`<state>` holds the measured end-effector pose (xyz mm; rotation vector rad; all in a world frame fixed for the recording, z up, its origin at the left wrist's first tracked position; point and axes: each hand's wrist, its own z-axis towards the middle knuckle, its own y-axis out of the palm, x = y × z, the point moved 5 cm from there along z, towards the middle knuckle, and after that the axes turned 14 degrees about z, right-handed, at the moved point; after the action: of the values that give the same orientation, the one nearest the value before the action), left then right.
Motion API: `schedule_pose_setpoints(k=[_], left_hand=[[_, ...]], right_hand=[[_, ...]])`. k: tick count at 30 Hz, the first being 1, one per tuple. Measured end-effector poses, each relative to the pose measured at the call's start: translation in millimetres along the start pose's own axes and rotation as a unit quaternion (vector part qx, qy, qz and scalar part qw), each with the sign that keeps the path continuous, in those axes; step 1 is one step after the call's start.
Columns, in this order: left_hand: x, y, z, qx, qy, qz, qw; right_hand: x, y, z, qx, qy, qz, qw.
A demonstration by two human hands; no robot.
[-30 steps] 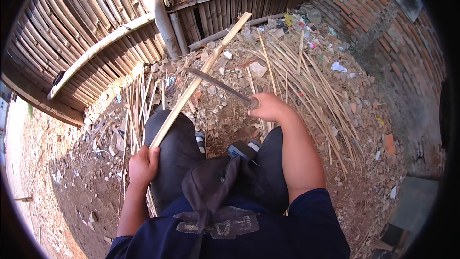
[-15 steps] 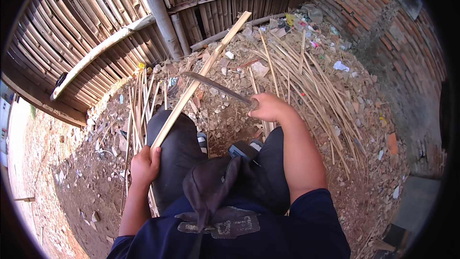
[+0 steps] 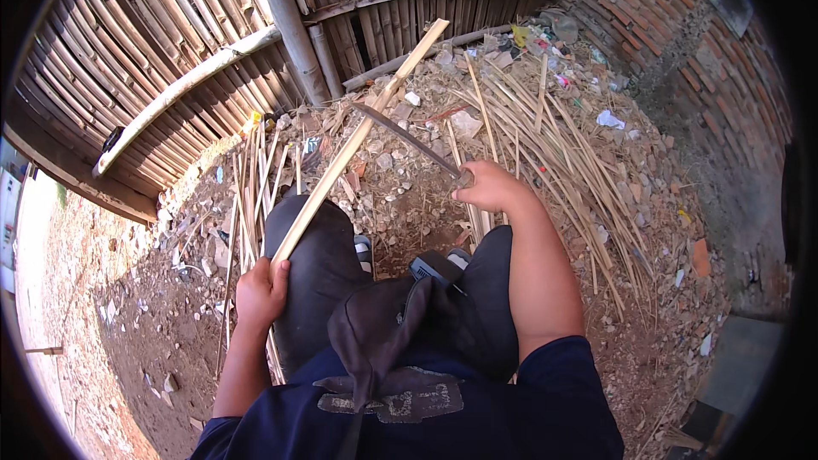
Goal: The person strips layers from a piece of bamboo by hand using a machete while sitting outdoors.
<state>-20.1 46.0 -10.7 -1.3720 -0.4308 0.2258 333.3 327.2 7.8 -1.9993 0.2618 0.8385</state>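
My left hand (image 3: 262, 292) is closed round the near end of a long, pale bamboo strip (image 3: 345, 156), beside my left knee. The strip slants up and away to the right, passing over that knee. In my right hand (image 3: 487, 186) is the handle of a machete (image 3: 411, 140) with a dark, slightly curved blade. Its blade reaches up and left, and its tip part crosses the strip beyond the middle of its length. Whether the edge bites into the strip cannot be made out.
Several split bamboo strips (image 3: 571, 166) lie in a heap at the right, and more strips (image 3: 249, 175) lie left of my left knee. Rubble and litter cover the ground. A bamboo wall (image 3: 170, 43) stands ahead and a brick wall (image 3: 724, 77) at the right.
My right hand and the machete have shifted a little right, and the blade crosses the strip slightly farther from my left hand. The left hand keeps its hold on the strip.
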Motion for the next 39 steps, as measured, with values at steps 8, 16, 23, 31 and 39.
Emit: schedule_pose_setpoints(k=[8,16,23,31,39], left_hand=[[1,-3,0,-0.012,-0.005,0.0,1.0],[3,-3,1,-0.004,-0.005,-0.009,1.0],[1,-1,0,0.002,-0.007,-0.011,1.0],[0,-1,2,-0.005,-0.004,-0.012,1.0],[-1,0,2,0.0,0.002,-0.011,1.0]], right_hand=[[-4,3,1,-0.054,-0.058,-0.019,0.997],[10,2,6,-0.043,-0.004,0.026,0.999],[-4,6,1,-0.032,-0.025,-0.007,0.999],[-1,2,0,-0.042,-0.022,-0.001,0.999],[-1,5,1,-0.047,-0.016,0.01,0.999]])
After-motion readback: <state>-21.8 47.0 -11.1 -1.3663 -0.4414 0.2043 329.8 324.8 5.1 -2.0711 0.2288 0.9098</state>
